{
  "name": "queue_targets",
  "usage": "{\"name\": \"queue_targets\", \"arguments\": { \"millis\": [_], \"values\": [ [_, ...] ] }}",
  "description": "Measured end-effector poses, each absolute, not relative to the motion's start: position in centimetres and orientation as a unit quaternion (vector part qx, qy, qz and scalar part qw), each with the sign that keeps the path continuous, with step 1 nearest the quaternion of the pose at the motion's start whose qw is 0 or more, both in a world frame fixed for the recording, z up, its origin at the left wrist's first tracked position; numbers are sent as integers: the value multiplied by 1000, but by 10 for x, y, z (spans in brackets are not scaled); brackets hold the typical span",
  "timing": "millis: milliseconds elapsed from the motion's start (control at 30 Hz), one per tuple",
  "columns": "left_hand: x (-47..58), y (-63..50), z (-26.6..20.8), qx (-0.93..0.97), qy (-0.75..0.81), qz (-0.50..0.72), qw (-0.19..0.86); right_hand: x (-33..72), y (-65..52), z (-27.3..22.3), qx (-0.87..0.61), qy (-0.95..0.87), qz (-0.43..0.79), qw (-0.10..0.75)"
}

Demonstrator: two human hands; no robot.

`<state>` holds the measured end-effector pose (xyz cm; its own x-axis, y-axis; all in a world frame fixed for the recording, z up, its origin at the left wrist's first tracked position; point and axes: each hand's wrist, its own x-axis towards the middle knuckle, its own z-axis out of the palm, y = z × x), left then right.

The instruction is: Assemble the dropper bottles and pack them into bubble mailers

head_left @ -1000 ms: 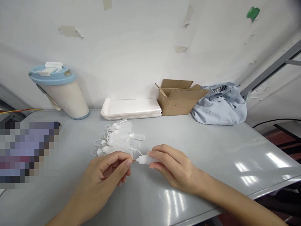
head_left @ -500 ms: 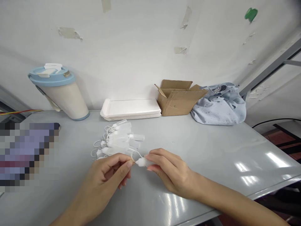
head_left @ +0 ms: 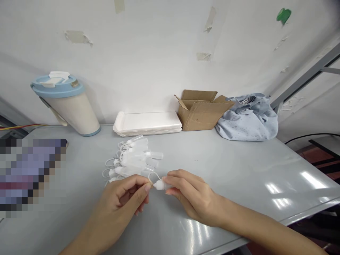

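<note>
One glossy grey table (head_left: 225, 159), tape-marked white wall (head_left: 148, 71), right grip (head_left: 191, 196) holding a bottle (head_left: 160, 185), left grip (head_left: 122, 202) pinched at its nozzle (head_left: 154, 185)

bottle (head_left: 160, 185): smooth translucent plastic | tabletop (head_left: 225, 159): smooth, glossy | carton (head_left: 202, 117): matt cardboard | bundle (head_left: 247, 124): creased cloth

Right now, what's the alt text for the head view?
The right hand holds a small white bottle, its nozzle pointed at the pinching left hand. Similar bottles lie piled behind on a grey table, with an open cardboard box at the back.
</note>
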<state>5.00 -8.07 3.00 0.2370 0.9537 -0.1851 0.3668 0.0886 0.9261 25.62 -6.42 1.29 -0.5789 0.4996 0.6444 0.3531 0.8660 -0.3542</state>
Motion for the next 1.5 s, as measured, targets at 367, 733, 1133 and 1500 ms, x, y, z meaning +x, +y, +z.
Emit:
{"name": "queue_targets", "arguments": {
  "millis": [367,733,1133,1500],
  "values": [
    [44,-79,26,659,532,313,430,262,-55,20,-226,-893,61,384],
    [46,-76,23,634,526,360,438,262,-49,21,-224,-891,61,391],
    [36,-69,25,561,580,402,432,283,-7,-13,-381,-823,72,416],
    [40,-72,32,515,582,436,454,278,7,-32,-422,-827,161,336]
  ]
}}
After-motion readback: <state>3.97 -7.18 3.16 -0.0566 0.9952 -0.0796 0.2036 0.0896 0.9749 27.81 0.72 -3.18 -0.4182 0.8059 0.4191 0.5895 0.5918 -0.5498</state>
